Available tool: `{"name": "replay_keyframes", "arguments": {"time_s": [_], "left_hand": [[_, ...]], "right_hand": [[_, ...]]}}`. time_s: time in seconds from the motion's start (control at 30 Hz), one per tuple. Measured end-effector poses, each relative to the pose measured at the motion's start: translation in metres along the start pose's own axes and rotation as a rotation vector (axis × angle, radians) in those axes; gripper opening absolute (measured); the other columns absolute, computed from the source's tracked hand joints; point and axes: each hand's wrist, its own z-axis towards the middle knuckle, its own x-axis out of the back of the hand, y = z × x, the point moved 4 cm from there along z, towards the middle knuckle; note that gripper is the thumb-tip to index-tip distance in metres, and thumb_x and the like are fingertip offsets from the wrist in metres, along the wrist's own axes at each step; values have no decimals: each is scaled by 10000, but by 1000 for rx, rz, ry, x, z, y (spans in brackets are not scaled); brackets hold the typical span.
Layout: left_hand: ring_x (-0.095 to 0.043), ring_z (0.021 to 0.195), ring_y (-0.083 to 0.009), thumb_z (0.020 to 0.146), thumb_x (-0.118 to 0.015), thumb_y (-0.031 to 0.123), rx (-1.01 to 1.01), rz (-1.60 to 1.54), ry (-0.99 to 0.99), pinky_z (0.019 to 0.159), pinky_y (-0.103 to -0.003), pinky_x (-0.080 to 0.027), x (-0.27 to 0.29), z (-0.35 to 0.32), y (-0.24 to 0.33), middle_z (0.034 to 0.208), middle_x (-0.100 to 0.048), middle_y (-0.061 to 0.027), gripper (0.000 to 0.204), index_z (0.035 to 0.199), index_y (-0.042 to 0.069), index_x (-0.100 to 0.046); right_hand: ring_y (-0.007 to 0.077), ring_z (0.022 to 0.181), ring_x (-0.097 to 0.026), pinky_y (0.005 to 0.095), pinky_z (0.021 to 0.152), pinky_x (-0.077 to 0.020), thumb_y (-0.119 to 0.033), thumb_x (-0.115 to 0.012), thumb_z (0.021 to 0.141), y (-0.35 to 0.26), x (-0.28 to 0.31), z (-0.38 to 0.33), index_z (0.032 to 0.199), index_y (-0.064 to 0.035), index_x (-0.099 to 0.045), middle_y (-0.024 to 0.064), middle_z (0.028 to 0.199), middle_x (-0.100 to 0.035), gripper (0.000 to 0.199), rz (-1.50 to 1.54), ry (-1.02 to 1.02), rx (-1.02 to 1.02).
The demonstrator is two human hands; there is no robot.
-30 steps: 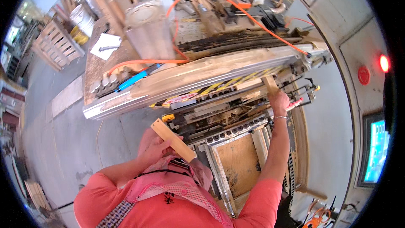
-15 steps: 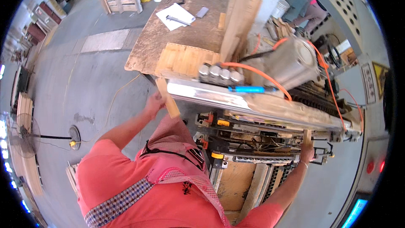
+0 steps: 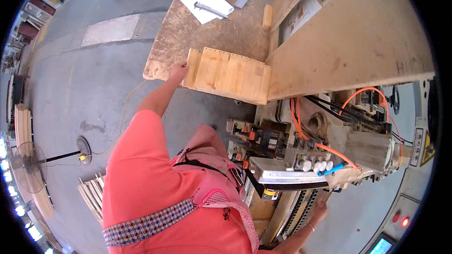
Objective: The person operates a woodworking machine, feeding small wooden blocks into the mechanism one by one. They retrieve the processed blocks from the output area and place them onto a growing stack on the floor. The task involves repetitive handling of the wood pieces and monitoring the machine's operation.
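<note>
At the near edge of the brown table, a row of pale wooden strips [image 3: 230, 73] lies side by side, with small holes along the far ends. My left hand [image 3: 179, 71] is closed on the near end of a wooden strip [image 3: 192, 66] at the row's left side. That strip sits slightly out of line with the others. Low on the right, my right hand [image 3: 319, 211] is beside the machine [image 3: 292, 174], its fingers closed around a wooden strip [image 3: 324, 197] that is partly hidden under the machine's edge.
On the worn table [image 3: 174, 37] lie a white paper [image 3: 200, 2], a caliper [image 3: 212, 10], a small grey block [image 3: 242, 1] and a wood block [image 3: 267, 16]. A large upright board [image 3: 348, 42] stands behind the machine. Orange hoses [image 3: 336, 153] cross it. A fan [image 3: 30, 167] stands left.
My left hand has moved up to the row on the table with its strip. The right hand is lower and nearer. The machine's silver bar now appears farther right and nearer me.
</note>
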Motion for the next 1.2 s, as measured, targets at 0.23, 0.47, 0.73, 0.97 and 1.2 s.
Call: {"name": "replay_keyframes", "arguments": {"time_s": [0.23,0.47,0.73,0.97,1.2], "left_hand": [[-660,800,-230,780,-584,287,40,108,-32,718,-357,-510,-32,-3,24,860,-684,-104,295,1044,193,-674],[-652,806,-231,783,-588,202,66,-7,22,721,-361,-500,-22,-8,10,866,-678,-116,215,934,71,-668],[-650,811,-228,778,-599,177,151,-17,23,731,-357,-501,-26,-8,10,856,-677,-111,189,912,57,-655],[-643,868,-244,781,-593,162,209,-53,53,763,-364,-498,-43,0,-14,912,-673,-107,198,952,76,-646],[-593,1018,-294,818,-493,199,136,237,-5,867,-412,-458,-65,11,-29,1099,-623,-130,419,1232,153,-529]], "right_hand": [[163,716,-598,331,623,-493,-61,-717,692,42,0,-88,881,-2,-622,64,754,-635,219,290,-129,-295],[205,639,-583,353,602,-473,-148,-694,690,-11,18,-103,771,-24,-617,103,699,-644,167,227,-171,-215],[222,673,-610,352,633,-485,-151,-710,682,-44,28,-117,764,-22,-620,110,686,-635,178,191,-171,-223],[205,642,-599,341,606,-470,-155,-720,700,-36,19,-139,758,-2,-615,108,683,-622,194,220,-136,-284],[209,646,-621,355,604,-470,-211,-699,682,-4,10,-163,801,-39,-652,151,674,-614,214,-23,-208,-232]]}}
